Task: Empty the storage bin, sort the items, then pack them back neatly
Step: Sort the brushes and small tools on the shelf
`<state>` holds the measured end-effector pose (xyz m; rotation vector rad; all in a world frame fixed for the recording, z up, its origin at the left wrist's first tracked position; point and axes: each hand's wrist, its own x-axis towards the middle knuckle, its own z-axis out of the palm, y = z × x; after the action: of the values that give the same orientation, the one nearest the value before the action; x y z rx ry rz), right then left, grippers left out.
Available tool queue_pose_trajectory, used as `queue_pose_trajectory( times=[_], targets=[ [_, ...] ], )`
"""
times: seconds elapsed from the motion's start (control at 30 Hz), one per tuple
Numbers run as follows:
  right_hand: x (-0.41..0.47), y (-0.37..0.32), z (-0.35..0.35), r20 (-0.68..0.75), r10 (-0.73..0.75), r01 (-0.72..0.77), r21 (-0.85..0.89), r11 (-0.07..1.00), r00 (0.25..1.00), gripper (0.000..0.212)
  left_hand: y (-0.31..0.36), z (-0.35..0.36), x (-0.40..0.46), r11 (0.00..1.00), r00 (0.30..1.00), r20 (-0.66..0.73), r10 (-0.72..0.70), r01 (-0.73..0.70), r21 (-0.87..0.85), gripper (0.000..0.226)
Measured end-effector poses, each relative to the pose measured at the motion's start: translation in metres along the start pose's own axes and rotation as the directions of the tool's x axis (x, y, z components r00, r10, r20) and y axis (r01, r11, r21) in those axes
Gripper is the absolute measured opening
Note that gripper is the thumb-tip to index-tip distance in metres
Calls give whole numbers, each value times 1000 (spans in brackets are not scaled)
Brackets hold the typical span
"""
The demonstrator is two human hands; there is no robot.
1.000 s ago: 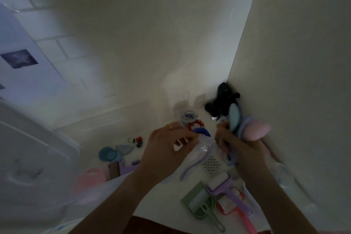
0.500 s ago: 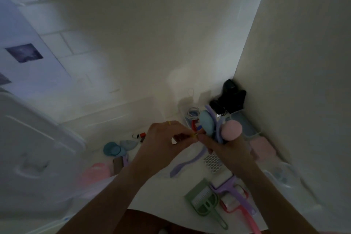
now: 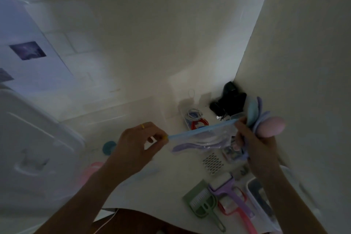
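A clear zip bag [image 3: 205, 138] with a blue seal strip is stretched between my hands above the white table [image 3: 152, 192]. My left hand [image 3: 136, 144] pinches the left end of the strip. My right hand [image 3: 254, 144] grips the bag's right end together with a bunch of pastel spoons [image 3: 266, 119], whose pink, blue and purple bowls stick up above my fingers. Purple handles show through the bag. The translucent storage bin [image 3: 32, 148] stands at the left.
On the table lie a green scoop [image 3: 203, 203], a purple lint roller [image 3: 226, 188], a pink-handled roller [image 3: 245, 218], a white grater [image 3: 212, 163], a small tray of hair ties [image 3: 193, 118], a black device [image 3: 228, 100] in the corner and a teal disc [image 3: 108, 147]. Walls close off the back and right.
My hands have moved apart, and the bag's blue seal strip is now stretched straight between them. The spoons have shifted right with my right hand.
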<state>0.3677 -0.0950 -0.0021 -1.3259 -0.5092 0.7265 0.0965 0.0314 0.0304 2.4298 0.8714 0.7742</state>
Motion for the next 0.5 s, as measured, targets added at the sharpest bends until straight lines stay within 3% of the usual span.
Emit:
queue_pose_trajectory(
  times=[0.07, 0.13, 0.23, 0.3, 0.37, 0.5],
  targets=[
    [-1, 2, 7, -110, -40, 23, -151, 988, 993, 50, 0, 3, 0, 1000, 1000, -12, 28, -28, -4, 10],
    [-8, -1, 18, -127, -203, 137, -400, 906, 971, 50, 1, 6, 0, 999, 999, -8, 49, -49, -14, 5],
    [-18, -7, 40, 274, -490, 553, -540, 634, 828, 27, 2, 11, 1, 996, 996, 5, 93, -93, 4, 1],
    [-21, -10, 54, 437, -458, 633, -549, 546, 774, 24, 3, 14, 1, 994, 994, -10, 110, -110, 4, 1],
    [-21, -9, 60, 453, -373, 586, -586, 560, 810, 39, 4, 14, -1, 994, 993, -34, 112, -112, -2, 2],
    [-23, -1, 54, 426, -274, 479, -510, 714, 862, 45, 4, 13, -5, 995, 992, -84, 97, -98, -5, 5]
  ],
)
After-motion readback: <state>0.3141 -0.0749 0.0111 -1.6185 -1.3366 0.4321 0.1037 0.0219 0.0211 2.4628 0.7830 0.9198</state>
